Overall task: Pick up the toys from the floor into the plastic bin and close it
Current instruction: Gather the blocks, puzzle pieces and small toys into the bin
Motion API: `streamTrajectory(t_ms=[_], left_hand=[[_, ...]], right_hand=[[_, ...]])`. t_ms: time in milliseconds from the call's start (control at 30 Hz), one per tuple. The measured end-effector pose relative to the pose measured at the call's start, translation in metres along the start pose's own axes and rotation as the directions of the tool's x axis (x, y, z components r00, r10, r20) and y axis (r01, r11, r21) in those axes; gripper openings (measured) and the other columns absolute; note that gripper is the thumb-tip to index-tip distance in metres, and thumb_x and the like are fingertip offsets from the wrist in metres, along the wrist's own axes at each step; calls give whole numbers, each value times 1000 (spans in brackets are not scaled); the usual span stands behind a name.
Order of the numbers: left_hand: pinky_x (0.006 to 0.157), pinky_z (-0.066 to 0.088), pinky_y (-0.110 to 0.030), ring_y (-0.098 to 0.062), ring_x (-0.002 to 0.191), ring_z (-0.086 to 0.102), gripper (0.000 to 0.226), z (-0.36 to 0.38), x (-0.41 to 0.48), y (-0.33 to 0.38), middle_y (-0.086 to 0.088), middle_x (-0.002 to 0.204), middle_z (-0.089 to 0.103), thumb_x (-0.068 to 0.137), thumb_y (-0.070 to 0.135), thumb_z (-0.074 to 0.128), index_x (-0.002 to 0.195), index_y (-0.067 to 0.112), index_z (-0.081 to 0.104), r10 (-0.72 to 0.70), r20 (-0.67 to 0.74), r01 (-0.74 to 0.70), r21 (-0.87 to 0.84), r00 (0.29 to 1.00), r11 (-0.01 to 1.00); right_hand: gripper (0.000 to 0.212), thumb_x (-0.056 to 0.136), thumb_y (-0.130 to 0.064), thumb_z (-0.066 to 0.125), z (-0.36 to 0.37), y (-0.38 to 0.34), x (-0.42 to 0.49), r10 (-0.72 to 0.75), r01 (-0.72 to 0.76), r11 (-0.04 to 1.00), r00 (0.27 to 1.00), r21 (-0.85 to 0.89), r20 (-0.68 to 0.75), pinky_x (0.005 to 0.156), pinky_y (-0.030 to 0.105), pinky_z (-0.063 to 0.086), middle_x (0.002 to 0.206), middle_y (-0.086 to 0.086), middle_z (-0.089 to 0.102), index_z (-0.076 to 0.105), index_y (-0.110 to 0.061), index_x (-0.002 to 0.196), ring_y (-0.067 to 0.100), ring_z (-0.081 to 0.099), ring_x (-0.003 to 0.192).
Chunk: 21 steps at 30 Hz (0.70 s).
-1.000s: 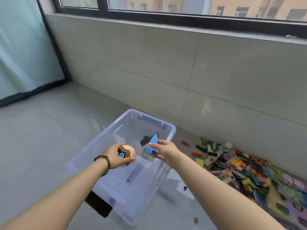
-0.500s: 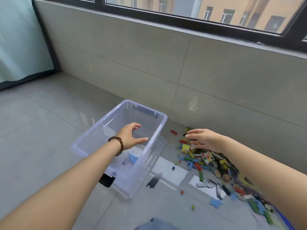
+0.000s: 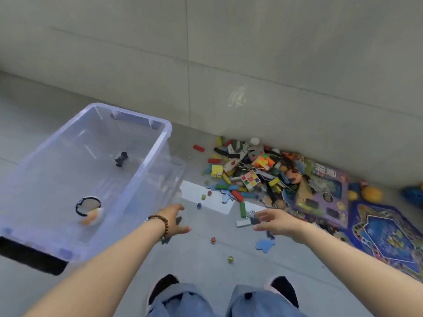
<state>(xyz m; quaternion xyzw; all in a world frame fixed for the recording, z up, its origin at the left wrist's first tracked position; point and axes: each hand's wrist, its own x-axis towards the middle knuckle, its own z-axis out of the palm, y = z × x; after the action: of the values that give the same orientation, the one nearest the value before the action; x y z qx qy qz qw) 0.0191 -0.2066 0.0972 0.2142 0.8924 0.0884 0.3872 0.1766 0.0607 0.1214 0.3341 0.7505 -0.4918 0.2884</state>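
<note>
A clear plastic bin (image 3: 160,143) stands open on the floor at the left. Inside it lie a black-rimmed round toy (image 3: 88,205), an orange and white piece (image 3: 92,217) and a small black piece (image 3: 120,158). A heap of toys (image 3: 256,172) lies against the wall at the right: coloured blocks, puzzle cubes, foam pieces. My left hand (image 3: 175,219) hovers open and empty just right of the bin's near corner. My right hand (image 3: 277,221) is open and empty over the near edge of the heap.
Loose marbles (image 3: 213,240) and a blue foam piece (image 3: 265,244) dot the floor in front of me. A purple box (image 3: 320,195) and a blue puzzle board (image 3: 386,236) lie at the right, with a yellow ball (image 3: 372,193) beyond. My feet (image 3: 163,286) are at the bottom.
Both hands let go of their toys into the bin, then swung right and down toward the toy heap. My head tilted down, so the window left the view.
</note>
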Motion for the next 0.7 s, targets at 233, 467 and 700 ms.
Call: streamTrajectory(t_ms=[233, 467, 700], left_hand=[[100, 41, -32, -27, 123, 47, 73, 59, 77, -25, -8, 142, 33, 85, 37, 62, 144, 16, 24, -117, 69, 93, 276, 991, 957], [78, 48, -32, -32, 96, 56, 35, 76, 107, -39, -13, 124, 39, 90, 6, 50, 123, 9, 40, -105, -155, 124, 118, 982, 985], [85, 46, -29, -26, 100, 57, 24, 74, 120, -27, -9, 110, 61, 89, 23, 57, 111, 15, 53, -40, -173, 61, 116, 984, 991]], right_hand=[[51, 76, -30, 75, 13, 85, 68, -62, 47, 955, 997, -294, -43, 99, 23, 36, 128, -7, 45, 52, -27, 122, 14, 43, 123], [51, 73, -19, 76, 6, 126, 87, -147, 87, 911, 982, -403, -119, 88, 15, 31, 118, -6, 36, 57, -22, 121, 14, 42, 115], [29, 73, -16, 77, 24, 133, 101, -220, 125, 934, 940, -336, -262, 80, 16, 35, 110, -5, 41, 65, -17, 100, 11, 48, 95]])
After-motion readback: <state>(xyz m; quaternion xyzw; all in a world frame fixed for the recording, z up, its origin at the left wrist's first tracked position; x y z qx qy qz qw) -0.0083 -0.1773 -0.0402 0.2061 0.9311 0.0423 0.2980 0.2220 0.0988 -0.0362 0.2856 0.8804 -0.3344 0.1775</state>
